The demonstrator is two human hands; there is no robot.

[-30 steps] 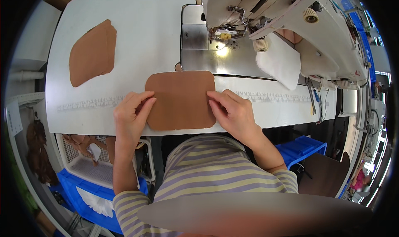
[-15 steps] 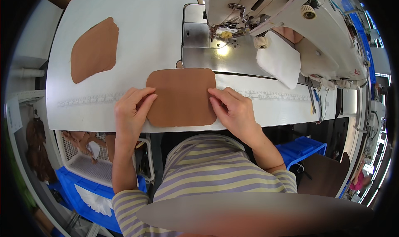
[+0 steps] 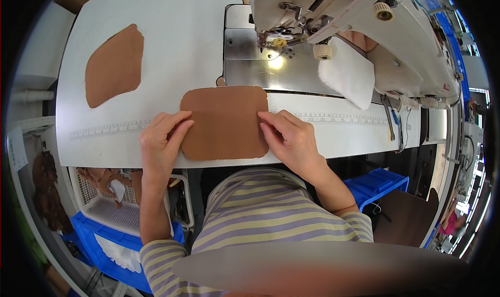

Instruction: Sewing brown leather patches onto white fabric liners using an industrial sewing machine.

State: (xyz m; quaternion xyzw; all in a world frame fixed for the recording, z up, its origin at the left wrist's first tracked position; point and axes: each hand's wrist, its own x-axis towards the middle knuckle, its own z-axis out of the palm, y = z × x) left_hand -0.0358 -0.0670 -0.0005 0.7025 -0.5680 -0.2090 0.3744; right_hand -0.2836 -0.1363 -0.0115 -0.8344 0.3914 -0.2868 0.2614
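Blurring across the bottom, a grey shape (image 3: 312,268) hides the lower part of the striped shirt (image 3: 281,213) from us. The sewing machine (image 3: 401,52) is cut off by the top edge, and its body covers part of a white piece (image 3: 346,76), whose far side we cannot follow. The tools (image 3: 386,109) at the right end of the table (image 3: 172,47) are small and crowded, so we cannot tell them all apart. Below on the left, the brown scraps (image 3: 99,177) in the basket (image 3: 115,213) lie in a tangle we cannot sort out. At far right, a person in pink (image 3: 448,226) is too small and warped to make out.

We find the brown cloth (image 3: 225,122) between the left hand (image 3: 159,141) and the right hand (image 3: 294,138), on the near part of the table, in front of the metal plate (image 3: 307,76). The hands are well apart, each touching the cloth near its own side edge with thumb and forefinger. Their other fingers are mostly hidden, so we cannot tell whether the edges are pinched or only pressed. The cloth covers the middle of the scale (image 3: 338,118). A second brown piece (image 3: 115,65) lies well apart, beyond the left hand.
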